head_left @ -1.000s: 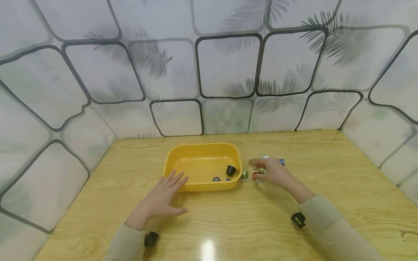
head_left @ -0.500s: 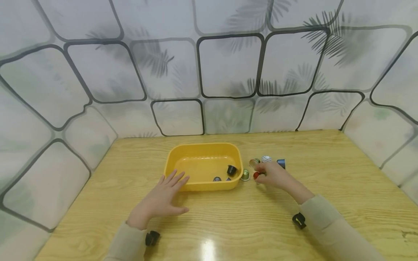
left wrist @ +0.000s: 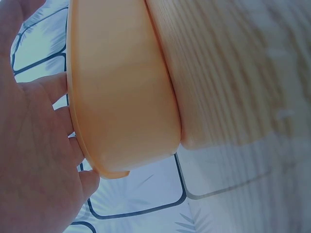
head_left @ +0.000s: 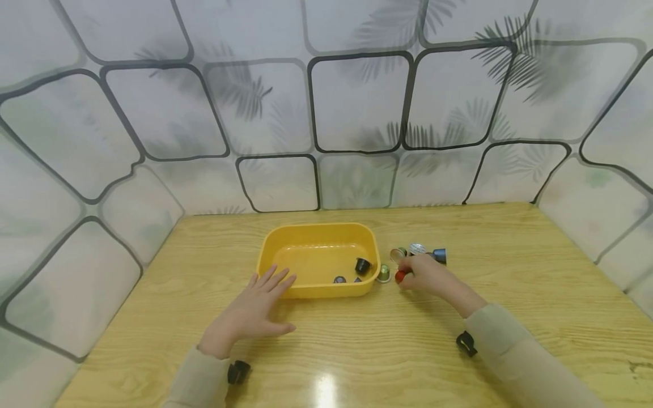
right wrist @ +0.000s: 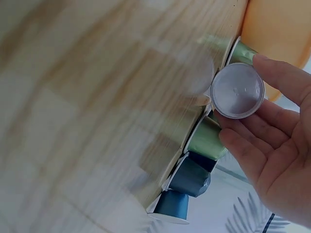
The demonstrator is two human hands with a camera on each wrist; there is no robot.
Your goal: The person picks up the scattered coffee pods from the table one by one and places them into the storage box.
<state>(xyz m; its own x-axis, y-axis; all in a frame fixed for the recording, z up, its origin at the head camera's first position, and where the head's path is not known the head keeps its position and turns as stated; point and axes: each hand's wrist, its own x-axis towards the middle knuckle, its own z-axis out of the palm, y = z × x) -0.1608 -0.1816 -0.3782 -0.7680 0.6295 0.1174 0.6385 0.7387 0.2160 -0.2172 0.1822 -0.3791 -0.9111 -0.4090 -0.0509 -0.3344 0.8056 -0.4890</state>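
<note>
A pale wall covering with dark rounded outlines [head_left: 359, 105] surrounds a light wood-grain table [head_left: 326, 334], which carries a shallow yellow plastic box with rounded corners [head_left: 316, 292]. The person's left hand [head_left: 247, 311] lies at the near left of this box, its fingers spread and reaching over the rim, probably to keep it steady. The right hand [head_left: 428, 275] pinches a small red cup-shaped capsule with a pale lid [head_left: 401, 276] between thumb and fingers, perhaps because its edge gives a good hold; whether it touches the table, one cannot tell. This capsule is right of the box, among others: a green metallic capsule standing on its lid [head_left: 384, 273] just beside the box wall, a shiny blue capsule [head_left: 439, 256] farther back, and a silver-lidded capsule [head_left: 417, 249]. Inside the box, a black capsule [head_left: 363, 266] and a smaller-looking purplish capsule [head_left: 339, 279] lie apart, held in by the walls. No brand or writing is readable; the silver lid has marks, but too small.
</note>
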